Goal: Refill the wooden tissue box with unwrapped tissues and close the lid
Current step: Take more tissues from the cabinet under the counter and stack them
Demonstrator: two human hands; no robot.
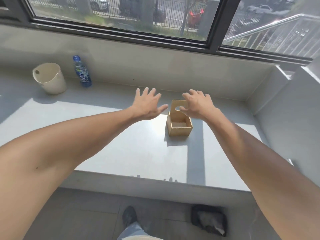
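A grey table [121,153] sits under a big window [121,16]. The wooden box [180,127] stands on it, lid [175,108] up, nothing inside. Far left of the box are a cream bucket [49,77] and a blue bottle [81,71]. Both hands, left [147,105] and right [197,105], spread wide above the box, holding nothing.

Both arms reach forward; the left hand [147,105] and right hand [198,105] are spread wide, holding nothing.

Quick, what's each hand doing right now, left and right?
Left hand: open, fingers spread, holding nothing.
Right hand: open, empty, in front of the box lid.
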